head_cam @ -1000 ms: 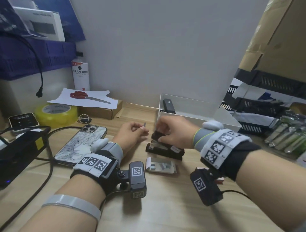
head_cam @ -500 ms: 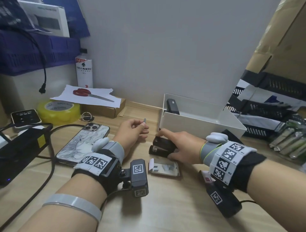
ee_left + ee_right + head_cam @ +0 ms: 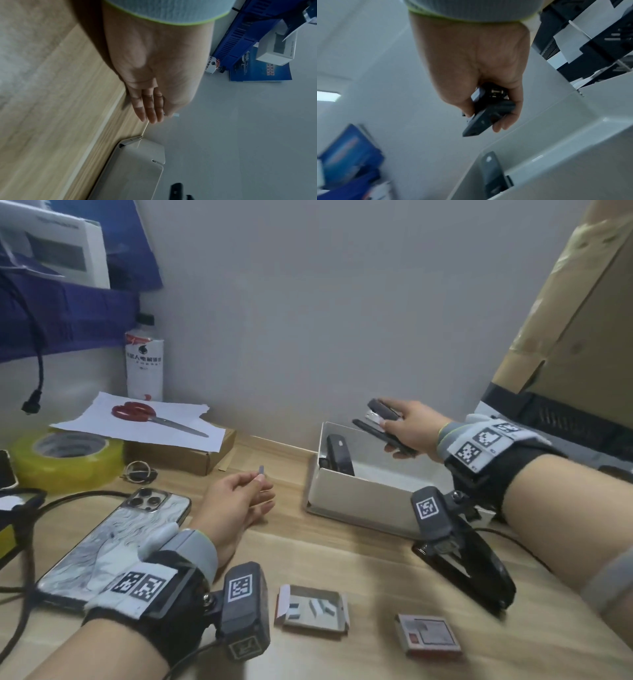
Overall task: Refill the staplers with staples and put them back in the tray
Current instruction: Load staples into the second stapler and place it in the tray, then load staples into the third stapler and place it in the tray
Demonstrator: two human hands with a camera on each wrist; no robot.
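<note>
My right hand (image 3: 394, 436) grips a black stapler (image 3: 382, 416) in the air above the back of the white tray (image 3: 346, 498); in the right wrist view the fingers curl round this stapler (image 3: 483, 116). A second black stapler (image 3: 337, 455) lies inside the tray at its left end. My left hand (image 3: 258, 481) hovers over the table left of the tray and pinches a small strip of staples (image 3: 262, 470) between thumb and forefinger. An open staple box (image 3: 313, 607) with loose strips and a closed staple box (image 3: 428, 635) lie on the near table.
A large black stapler-like object (image 3: 479, 573) lies under my right forearm. A phone (image 3: 113, 539), cables, a yellow tape roll (image 3: 65, 455), scissors (image 3: 137, 412) on paper, a cardboard box and a bottle (image 3: 144, 364) fill the left. Black trays stand at the right.
My right hand lifted the stapler off the table and carried it up and to the right, over the tray. The left hand kept its pinch on the staples and barely moved.
</note>
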